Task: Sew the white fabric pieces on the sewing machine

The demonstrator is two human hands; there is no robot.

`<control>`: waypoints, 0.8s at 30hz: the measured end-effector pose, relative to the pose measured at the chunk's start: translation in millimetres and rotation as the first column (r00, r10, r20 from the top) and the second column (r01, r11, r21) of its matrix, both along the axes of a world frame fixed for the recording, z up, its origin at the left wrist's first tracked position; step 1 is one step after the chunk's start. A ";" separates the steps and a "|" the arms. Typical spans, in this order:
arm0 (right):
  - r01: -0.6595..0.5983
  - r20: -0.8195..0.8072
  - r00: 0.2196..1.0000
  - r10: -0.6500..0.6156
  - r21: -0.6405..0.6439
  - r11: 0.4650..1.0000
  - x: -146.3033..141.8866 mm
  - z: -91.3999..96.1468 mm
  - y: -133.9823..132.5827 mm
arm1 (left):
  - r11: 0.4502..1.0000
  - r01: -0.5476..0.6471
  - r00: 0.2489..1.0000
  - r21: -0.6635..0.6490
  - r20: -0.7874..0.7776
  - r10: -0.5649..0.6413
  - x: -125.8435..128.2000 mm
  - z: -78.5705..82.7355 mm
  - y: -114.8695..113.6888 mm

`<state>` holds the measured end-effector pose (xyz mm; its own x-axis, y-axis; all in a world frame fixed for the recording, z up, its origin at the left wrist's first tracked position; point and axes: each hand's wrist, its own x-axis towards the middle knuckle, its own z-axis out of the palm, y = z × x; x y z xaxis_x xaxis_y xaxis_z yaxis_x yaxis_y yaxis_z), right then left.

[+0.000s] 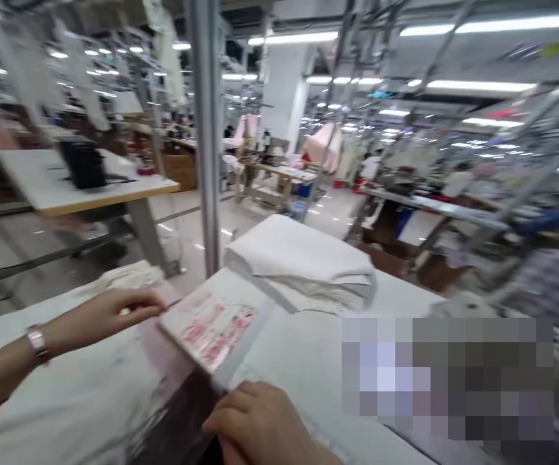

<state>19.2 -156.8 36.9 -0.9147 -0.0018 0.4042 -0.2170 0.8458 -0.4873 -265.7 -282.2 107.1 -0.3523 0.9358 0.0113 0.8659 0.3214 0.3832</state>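
My left hand (108, 313) reaches in from the left with a watch on its wrist. Its fingers pinch the left edge of a flat white piece with a red print (209, 332). My right hand (264, 426) is at the bottom centre, fingers curled, gripping the near end of a long pale strip or ruler (243, 349) that lies along the printed piece's right edge. Both rest over a white-covered work table (308, 361). The picture is smeared by motion.
A folded stack of white fabric (303, 261) lies just behind the printed piece. A metal pole (206, 129) rises at the table's far edge. A table with a black machine (83, 165) stands at back left. A person in a checked sleeve (555, 284) is at the right.
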 end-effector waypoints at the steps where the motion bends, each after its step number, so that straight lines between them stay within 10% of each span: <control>1: 0.074 -0.071 0.995 -0.071 0.040 0.996 19.7 1.5 17.3 | 0.992 0.128 0.992 -0.002 -0.003 -0.128 13.0 8.1 58.9; 5: 0.429 -0.215 0.883 -0.418 0.005 0.903 91.8 -11.8 74.2 | 0.933 0.359 0.925 0.022 -0.137 -0.353 86.8 12.3 246.2; 9: 0.583 -0.313 0.767 -0.560 -0.025 0.812 116.6 -38.8 100.9 | 0.897 0.425 0.862 -0.119 -0.248 -0.441 128.0 2.8 330.9; 18: 0.561 -0.430 0.741 -0.516 -0.026 0.827 106.0 -50.4 105.2 | 0.878 0.439 0.872 -0.189 -0.144 -0.467 115.9 22.2 356.6; 24: 0.688 -0.317 0.654 -0.687 -0.127 0.714 111.1 -29.0 101.3 | 0.857 0.514 0.858 0.020 -0.022 -0.514 138.1 22.9 308.5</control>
<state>130.3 -55.5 7.9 -0.4726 0.5722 0.6702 0.2870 0.8190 -0.4969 -127.6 26.3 130.0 0.1791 0.9831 0.0376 0.9112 -0.1802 0.3704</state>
